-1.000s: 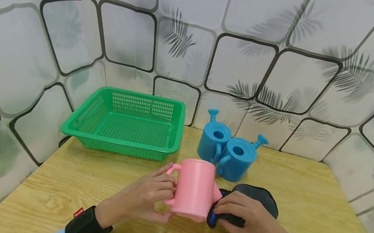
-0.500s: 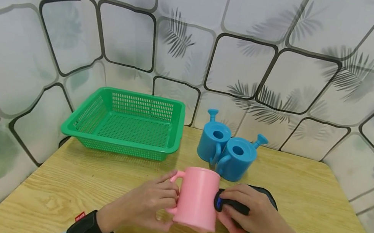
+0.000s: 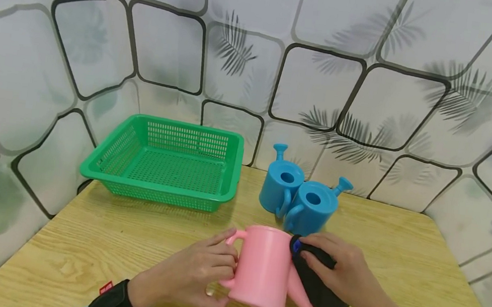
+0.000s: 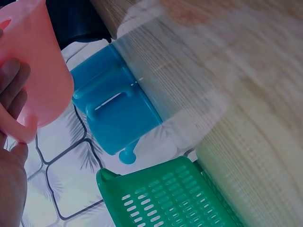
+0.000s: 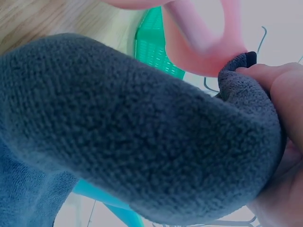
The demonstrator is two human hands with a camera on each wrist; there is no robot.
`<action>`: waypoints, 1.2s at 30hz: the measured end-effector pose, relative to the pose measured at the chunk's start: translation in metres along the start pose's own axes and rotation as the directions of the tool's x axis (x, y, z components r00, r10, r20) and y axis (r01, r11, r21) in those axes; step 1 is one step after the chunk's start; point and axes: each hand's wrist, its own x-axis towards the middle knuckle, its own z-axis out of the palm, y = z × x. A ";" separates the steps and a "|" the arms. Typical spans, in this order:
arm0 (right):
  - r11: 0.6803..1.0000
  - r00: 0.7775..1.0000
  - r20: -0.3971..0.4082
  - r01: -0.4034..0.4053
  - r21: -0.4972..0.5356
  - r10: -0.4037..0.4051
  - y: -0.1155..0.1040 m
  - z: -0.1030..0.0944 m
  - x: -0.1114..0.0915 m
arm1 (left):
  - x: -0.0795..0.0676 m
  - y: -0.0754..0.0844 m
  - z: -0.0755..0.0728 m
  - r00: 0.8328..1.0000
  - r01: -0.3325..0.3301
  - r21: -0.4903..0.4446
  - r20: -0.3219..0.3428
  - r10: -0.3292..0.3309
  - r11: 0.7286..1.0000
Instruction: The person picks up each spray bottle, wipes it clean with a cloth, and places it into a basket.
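My left hand (image 3: 201, 270) grips the handle of a pink watering can (image 3: 262, 269) in the head view. The can's spout slants down to the front right, its round rose at the low end. My right hand (image 3: 348, 271) pinches a dark cloth (image 3: 320, 283) against the can's right side, near its upper edge. Part of the cloth hangs behind the spout. In the right wrist view the fluffy grey cloth (image 5: 142, 127) fills much of the picture, bunched at the fingers. The left wrist view shows left fingers (image 4: 14, 90) at the pink handle.
Two blue watering cans, one farther back (image 3: 275, 192) and one nearer (image 3: 312, 214), stand side by side behind the pink can. A green slotted basket (image 3: 159, 192) sits at the back left of the wooden table (image 3: 150, 234). Patterned fabric (image 3: 244, 87) walls the table's back and sides.
The pink can has shifted right and towards me, and its spout now shows fully. My right hand has carried the cloth from the spout's base up to the can's upper right side.
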 end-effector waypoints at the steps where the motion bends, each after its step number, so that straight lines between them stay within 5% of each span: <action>1: 1.000 1.000 -0.016 0.013 -0.003 -0.013 0.001 0.000 0.000 | 0.000 0.000 0.000 1.000 0.000 -0.002 -0.002 0.000 1.000; 8: 0.999 0.998 -0.051 0.045 0.001 -0.045 0.005 0.002 -0.001 | -0.002 0.001 0.000 1.000 0.026 -0.026 0.010 -0.025 0.999; 16: 0.998 0.997 0.077 -0.030 0.056 0.026 0.003 0.001 -0.008 | -0.002 0.002 0.000 0.999 0.048 -0.033 0.019 -0.048 0.998; 36: 0.999 0.953 0.304 -0.014 0.036 0.002 -0.016 -0.010 -0.025 | -0.008 -0.005 -0.007 0.999 0.046 0.017 -0.010 -0.046 0.999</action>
